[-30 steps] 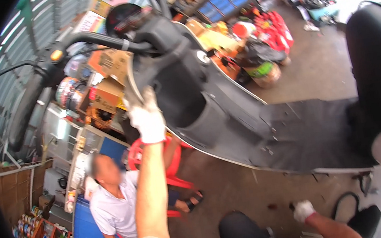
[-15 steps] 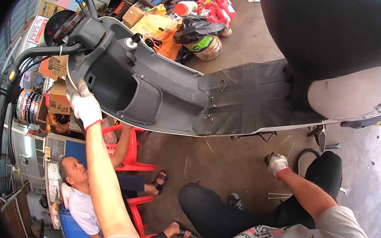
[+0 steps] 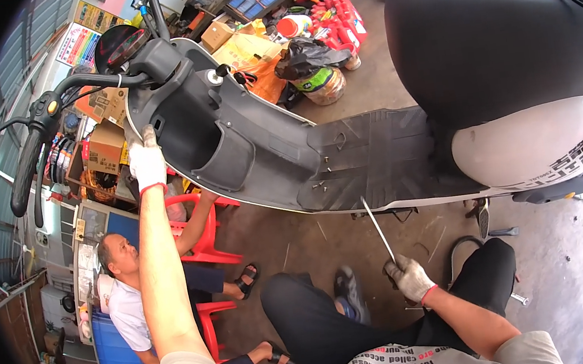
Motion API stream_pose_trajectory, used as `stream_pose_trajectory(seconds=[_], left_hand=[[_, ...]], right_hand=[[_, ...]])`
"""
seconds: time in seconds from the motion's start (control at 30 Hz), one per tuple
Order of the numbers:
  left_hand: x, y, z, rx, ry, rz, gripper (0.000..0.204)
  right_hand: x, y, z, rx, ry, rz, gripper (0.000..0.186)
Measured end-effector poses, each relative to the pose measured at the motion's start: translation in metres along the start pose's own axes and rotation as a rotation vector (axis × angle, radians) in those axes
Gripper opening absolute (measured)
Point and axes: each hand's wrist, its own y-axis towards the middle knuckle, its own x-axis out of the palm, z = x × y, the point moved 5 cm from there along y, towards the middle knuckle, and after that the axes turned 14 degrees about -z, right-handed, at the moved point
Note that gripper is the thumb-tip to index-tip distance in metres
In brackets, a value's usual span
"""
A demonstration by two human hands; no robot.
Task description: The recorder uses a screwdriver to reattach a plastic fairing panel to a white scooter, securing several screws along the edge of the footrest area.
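Note:
A scooter stands in front of me, its dark grey front panel point(image 3: 192, 132) at the left and its footboard point(image 3: 382, 149) in the middle. My left hand point(image 3: 149, 163), in a white glove with a red cuff, grips the outer edge of that panel. Some fingers are hidden behind the edge. Low above my thigh, my gloved right hand point(image 3: 411, 280) is closed round a screwdriver point(image 3: 378, 229). Its long thin shaft points up toward the near edge of the footboard. Several small screws point(image 3: 321, 187) lie on the footboard.
Another person point(image 3: 128, 304) sits at the left on a red plastic chair point(image 3: 206, 243), one arm reaching under the panel. A handlebar point(image 3: 27, 163) juts out at upper left. Red bottles point(image 3: 338, 20) and a bag-topped tub point(image 3: 323, 83) stand beyond. Thin rods lie on the floor.
My right hand has risen slightly and moved left from near the floor, and the screwdriver's shaft now shows. The left hand stays on the panel. The view has shifted a little.

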Motion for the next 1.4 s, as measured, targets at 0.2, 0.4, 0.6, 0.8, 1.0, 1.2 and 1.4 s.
stream_pose_trajectory(seconds=[0.2,0.4,0.6,0.8,1.0,1.2,1.4], left_hand=[[0.002,-0.007,0.006,0.038,-0.098,0.062,0.069],[0.015,-0.023,0.007,0.104,-0.315,0.19,0.064],[0.024,-0.03,-0.006,0.17,-0.446,0.264,0.061],[0.016,-0.07,0.005,0.347,-0.002,0.466,0.047],[0.16,-0.129,0.077,0.54,-0.189,-0.242,0.013],[0.343,-0.171,0.03,0.512,0.105,-0.725,0.026],[0.395,-0.176,0.026,0.557,0.287,-0.805,0.017]], right_hand=[[-0.039,-0.015,-0.093,-0.225,0.15,0.242,0.031],[-0.027,-0.023,-0.064,-0.033,0.029,0.352,0.043],[-0.034,-0.025,-0.068,0.031,0.261,0.301,0.073],[-0.031,-0.029,-0.089,-0.04,0.279,0.425,0.076],[-0.044,-0.037,-0.088,-0.173,-0.338,0.62,0.075],[-0.034,-0.047,-0.094,-0.18,-0.308,0.595,0.073],[-0.033,-0.058,-0.084,-0.139,-0.264,0.638,0.068]])
